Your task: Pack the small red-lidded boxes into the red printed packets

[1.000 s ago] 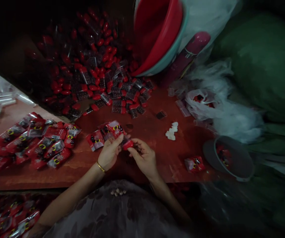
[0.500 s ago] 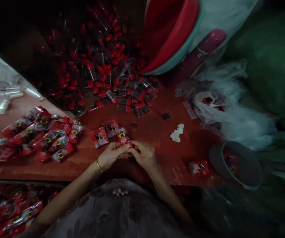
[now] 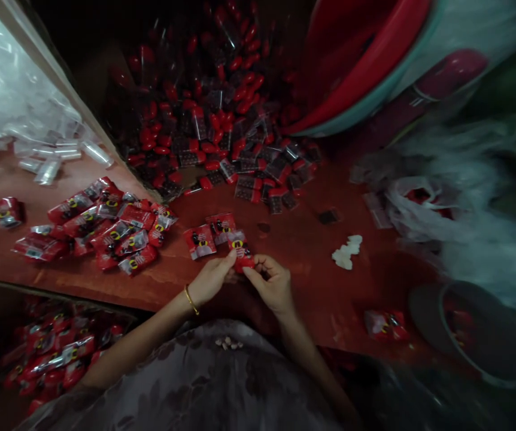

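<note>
A small red packet point(image 3: 240, 248) with a yellow mark is held between my two hands above the table's front edge. My left hand point(image 3: 213, 277), with a gold bangle at the wrist, pinches its left side with the thumb on top. At its lower right corner, the thumb and fingers of my right hand point(image 3: 272, 282) are closed on it. Just beyond lie two flat red packets point(image 3: 200, 241) on the red table point(image 3: 294, 251). To the left is a pile of filled red packets point(image 3: 118, 230).
Red-capped clear containers point(image 3: 240, 161) are heaped at the back. Clear tubes point(image 3: 49, 170) lie far left. A red basin point(image 3: 366, 66), white scraps point(image 3: 346, 252), plastic bags point(image 3: 477, 221) and a grey tub point(image 3: 482, 335) are right. More packets point(image 3: 55, 353) lie below the table edge.
The view has shifted, so most things appear farther right. My right hand's fingers have changed position at the packet's lower corner; both hands still hold it.
</note>
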`<state>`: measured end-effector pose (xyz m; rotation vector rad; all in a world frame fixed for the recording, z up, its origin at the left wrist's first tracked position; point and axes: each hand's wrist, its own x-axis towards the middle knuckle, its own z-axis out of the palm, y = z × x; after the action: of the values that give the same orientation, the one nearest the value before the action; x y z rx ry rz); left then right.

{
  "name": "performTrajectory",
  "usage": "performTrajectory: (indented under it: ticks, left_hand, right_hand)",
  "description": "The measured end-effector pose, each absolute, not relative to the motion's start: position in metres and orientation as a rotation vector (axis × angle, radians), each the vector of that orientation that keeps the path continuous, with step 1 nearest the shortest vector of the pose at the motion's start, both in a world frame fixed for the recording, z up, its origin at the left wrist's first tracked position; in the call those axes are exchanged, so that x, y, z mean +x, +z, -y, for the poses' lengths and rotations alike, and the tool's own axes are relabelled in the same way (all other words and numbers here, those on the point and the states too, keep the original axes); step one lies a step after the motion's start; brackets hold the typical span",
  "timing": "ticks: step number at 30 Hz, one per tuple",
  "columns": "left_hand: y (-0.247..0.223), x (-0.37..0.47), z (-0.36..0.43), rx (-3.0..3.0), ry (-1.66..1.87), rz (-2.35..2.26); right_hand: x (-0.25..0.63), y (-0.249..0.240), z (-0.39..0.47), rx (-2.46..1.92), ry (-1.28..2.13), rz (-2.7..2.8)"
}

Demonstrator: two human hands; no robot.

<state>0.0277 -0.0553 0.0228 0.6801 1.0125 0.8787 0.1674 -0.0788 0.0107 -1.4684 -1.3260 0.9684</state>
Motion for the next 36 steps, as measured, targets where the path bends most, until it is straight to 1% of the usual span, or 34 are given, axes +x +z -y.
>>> performTrajectory:
  ticks: [3, 5, 9, 15, 21, 24, 26, 27, 29, 31, 32, 34, 36]
  left_hand:
    - [0.026, 0.026, 0.047, 0.713, 0.682, -0.941]
    - [0.028, 0.024, 0.043, 0.704, 0.664, -0.949]
    - [0.029, 0.027, 0.048, 0.747, 0.63, -0.905]
    - [0.028, 0.041, 0.066, 0.943, 0.474, -0.73]
    - [0.023, 0.003, 0.039, 1.28, 0.23, -0.706]
    - [0.03, -0.029, 0.024, 1.239, 0.108, -0.541]
    - [0.037, -0.048, 0.017, 1.206, 0.14, -0.47]
    - [0.042, -0.056, 0.016, 1.204, 0.228, -0.48]
    - [0.054, -0.072, 0.017, 1.219, 0.508, -0.624]
    - [0.066, -0.086, 0.025, 1.304, 0.771, -0.917]
    - [0.072, -0.093, 0.03, 1.397, 0.841, -1.088]
    - [0.078, -0.105, 0.045, 1.701, 0.828, -1.38]
    - [0.073, -0.112, 0.06, 2.072, 0.672, -1.524]
  right_hand:
    - [0.167, 0.01, 0.08, -1.417, 1.201, 1.125]
    - [0.168, 0.011, 0.08, -1.399, 1.274, 1.068]
    - [0.169, 0.016, 0.08, -1.395, 1.321, 1.077]
    - [0.162, 0.01, 0.068, -1.392, 1.388, 1.091]
    - [0.158, -0.004, 0.06, -1.465, 1.196, 1.138]
    - [0.157, -0.009, 0.063, -1.522, 1.109, 1.219]
    - [0.156, -0.011, 0.066, -1.547, 1.022, 1.309]
    - [0.155, -0.012, 0.067, -1.556, 0.974, 1.351]
    - [0.155, -0.013, 0.068, -1.563, 0.907, 1.419]
    - [0.156, -0.014, 0.068, -1.563, 0.895, 1.458]
    - [0.156, -0.015, 0.068, -1.561, 0.899, 1.464]
    - [0.158, -0.017, 0.067, -1.554, 0.913, 1.46]
    - [0.159, -0.019, 0.067, -1.547, 0.917, 1.453]
